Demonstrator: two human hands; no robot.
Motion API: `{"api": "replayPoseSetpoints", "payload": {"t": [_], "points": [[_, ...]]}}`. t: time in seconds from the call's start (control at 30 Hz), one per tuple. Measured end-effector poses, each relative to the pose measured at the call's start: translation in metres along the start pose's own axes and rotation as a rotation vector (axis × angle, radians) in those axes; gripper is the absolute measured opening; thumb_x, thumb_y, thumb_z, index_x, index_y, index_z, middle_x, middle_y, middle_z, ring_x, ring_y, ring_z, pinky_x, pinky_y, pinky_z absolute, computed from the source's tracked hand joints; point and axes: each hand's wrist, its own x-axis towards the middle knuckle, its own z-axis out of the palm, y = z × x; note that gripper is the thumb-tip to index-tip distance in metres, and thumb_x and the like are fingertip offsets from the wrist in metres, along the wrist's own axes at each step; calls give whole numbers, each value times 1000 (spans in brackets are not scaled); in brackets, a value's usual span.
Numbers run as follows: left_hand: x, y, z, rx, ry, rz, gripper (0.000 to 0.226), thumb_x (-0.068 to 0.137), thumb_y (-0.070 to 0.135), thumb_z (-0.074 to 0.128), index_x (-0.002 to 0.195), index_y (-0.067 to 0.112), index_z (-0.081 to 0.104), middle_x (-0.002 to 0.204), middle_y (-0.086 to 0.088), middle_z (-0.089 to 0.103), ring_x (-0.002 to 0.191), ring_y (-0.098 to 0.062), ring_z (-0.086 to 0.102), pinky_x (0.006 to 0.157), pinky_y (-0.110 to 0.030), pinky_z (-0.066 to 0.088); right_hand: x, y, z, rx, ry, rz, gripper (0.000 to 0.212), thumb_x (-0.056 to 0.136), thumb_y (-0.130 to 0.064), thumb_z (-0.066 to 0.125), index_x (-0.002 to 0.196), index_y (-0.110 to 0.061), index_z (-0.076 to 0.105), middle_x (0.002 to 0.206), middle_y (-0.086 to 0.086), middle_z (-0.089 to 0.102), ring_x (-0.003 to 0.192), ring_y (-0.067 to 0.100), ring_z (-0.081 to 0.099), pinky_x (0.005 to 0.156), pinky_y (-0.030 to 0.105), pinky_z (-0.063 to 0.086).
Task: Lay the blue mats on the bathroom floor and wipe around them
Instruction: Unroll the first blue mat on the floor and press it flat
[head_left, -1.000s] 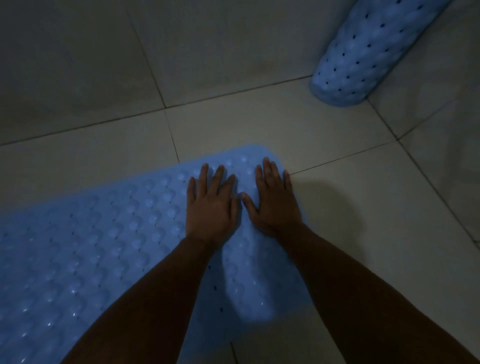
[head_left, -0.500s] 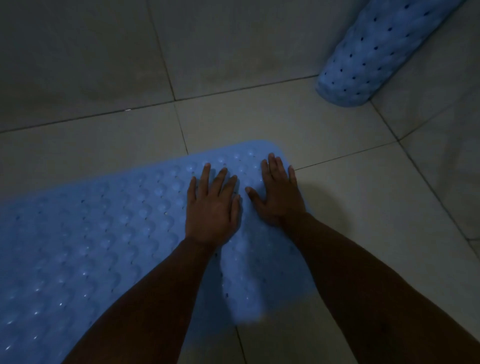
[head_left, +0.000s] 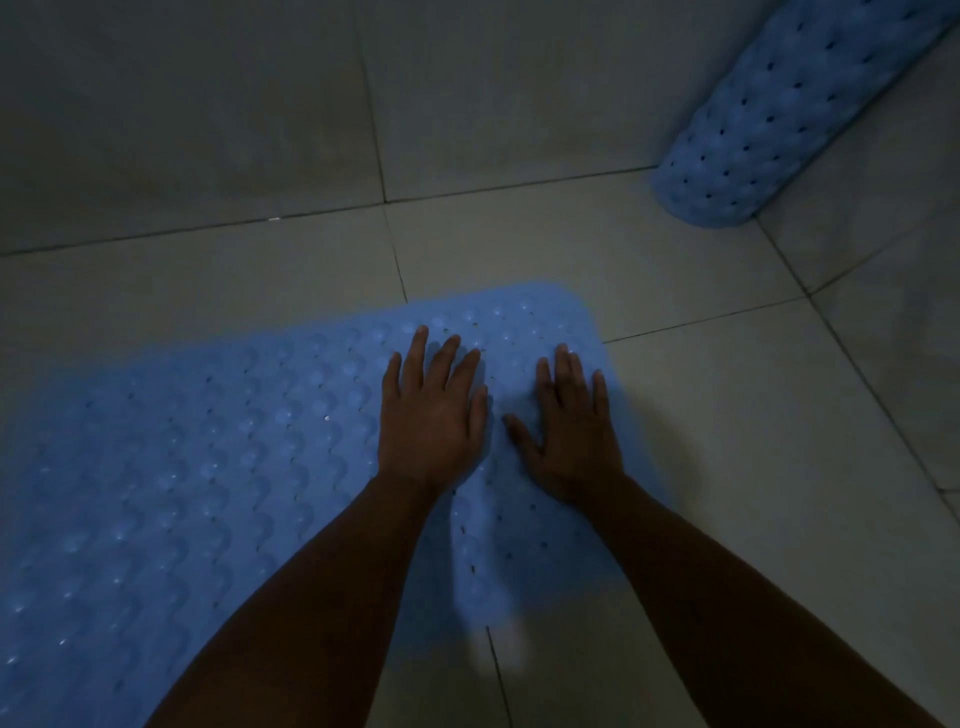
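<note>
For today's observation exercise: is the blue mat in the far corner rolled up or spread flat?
Rolled up. The far mat forms a tube standing tilted in the corner, its round end on the floor.

A pale tiled floor (head_left: 701, 415) carries a flat blue mat (head_left: 208, 467) and a rolled blue mat (head_left: 769, 124).

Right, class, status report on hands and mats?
Left hand and right hand flat on mat. Rolled mat in corner. Nothing in the way.
</note>
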Motion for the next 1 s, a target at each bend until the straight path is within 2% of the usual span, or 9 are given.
{"api": "replayPoseSetpoints", "payload": {"t": [0.3, 0.43, 0.5, 0.57, 0.63, 0.7, 0.83, 0.9, 1.0], "points": [[-2, -4, 8, -16, -30, -33, 59, 104, 47, 26, 151, 19, 47, 162, -7, 39, 158, -31, 14, 123, -57, 22, -3, 1, 0, 25, -23, -16, 97, 94, -79, 18, 161, -12, -2, 169, 9, -14, 156, 23, -16, 126, 52, -1], [1, -8, 0, 19, -86, -33, 62, 105, 48, 21, 155, 19, 40, 165, -7, 34, 158, -32, 10, 123, -58, 21, 4, -4, -13, 55, -213, 3, 102, 91, -83, 19, 160, -15, -13, 167, 4, -24, 154, 21, -24, 125, 51, -10], [6, -2, -6, 11, -120, -87, 63, 104, 48, 18, 157, 19, 37, 166, -8, 31, 158, -33, 8, 124, -58, 19, 19, 0, -34, 147, -338, 18, 91, 97, -72, 26, 162, -14, -3, 169, 6, -15, 156, 22, -13, 126, 47, -5], [7, 13, -7, -29, -168, -105, 65, 102, 47, 16, 158, 19, 34, 167, -10, 28, 158, -35, 9, 124, -59, 18, 38, 15, -66, 292, -412, 58, 70, 105, -52, 38, 160, -13, 20, 169, 9, 11, 156, 22, 12, 126, 36, 8], [4, 32, 3, -50, -233, -40, 69, 99, 50, 13, 160, 21, 29, 169, -11, 20, 158, -38, 5, 123, -62, 16, 53, 33, -93, 404, -279, 95, 56, 104, -37, 48, 154, -12, 39, 160, 11, 38, 148, 25, 37, 122, 31, 24], [-5, 47, 24, -26, -315, 49, 73, 99, 60, 11, 164, 26, 15, 172, -9, 3, 157, -38, -9, 123, -65, 7, 56, 43, -107, 482, -78, 142, 52, 98, -36, 50, 145, -15, 52, 148, 11, 55, 136, 28, 52, 116, 34, 37], [-16, 57, 49, 74, -281, 87, 82, 99, 75, 15, 164, 26, 5, 172, -5, -6, 157, -34, -16, 121, -67, -3, 47, 43, -86, 540, 191, 57, 45, 94, -35, 49, 128, -10, 66, 131, 12, 66, 123, 30, 61, 109, 39, 45], [-17, 58, 52, 82, -250, 87, 84, 99, 74, 18, 164, 22, 10, 173, -5, -2, 158, -32, -13, 121, -67, 0, 46, 46, -67, 521, 236, -21, 39, 96, -32, 51, 121, -9, 69, 124, 13, 69, 119, 32, 63, 105, 45, 48], [-21, 60, 53, 75, -269, 83, 84, 99, 73, 17, 164, 20, 11, 173, -6, -1, 158, -29, -13, 122, -66, -1, 39, 43, -49, 525, 283, -68, 30, 96, -28, 55, 115, -11, 72, 121, 10, 70, 118, 29, 63, 106, 42, 47]]}}
